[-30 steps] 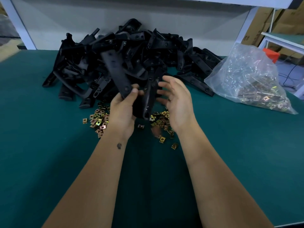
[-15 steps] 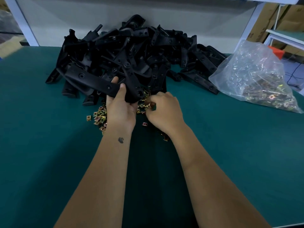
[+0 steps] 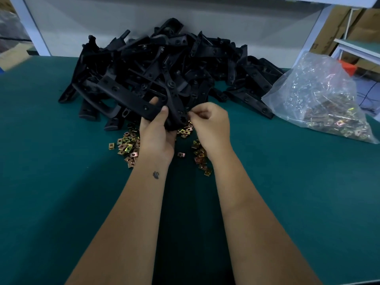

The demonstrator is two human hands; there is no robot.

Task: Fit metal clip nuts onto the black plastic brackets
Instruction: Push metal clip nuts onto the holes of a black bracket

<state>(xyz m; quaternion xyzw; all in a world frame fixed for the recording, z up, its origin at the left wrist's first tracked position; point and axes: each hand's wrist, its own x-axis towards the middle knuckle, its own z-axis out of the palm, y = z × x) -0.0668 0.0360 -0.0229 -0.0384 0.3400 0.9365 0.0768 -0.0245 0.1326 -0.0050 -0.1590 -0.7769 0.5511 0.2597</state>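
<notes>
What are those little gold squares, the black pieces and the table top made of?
Clip nuts: metal by the look, with a shiny yellow-gold, iridescent plating. Brackets: likely moulded plastic, matt black with a dull sheen and formed holes. Table top: a flat teal mat, maybe rubber or felt; hard to tell.

1. The right hand point(image 3: 209, 124) has its fingertips curled together against the end of the held bracket point(image 3: 131, 97); whatever they pinch is too small and covered to tell.
2. The left hand point(image 3: 157, 132) covers the bracket's near end.
3. The bracket pile point(image 3: 174, 62) hides its own lower layers.
4. The plastic bag point(image 3: 320, 95) blurs the clip nuts inside; its right corner is cut off by the edge.
5. Both forearms leave at the bottom edge.
</notes>
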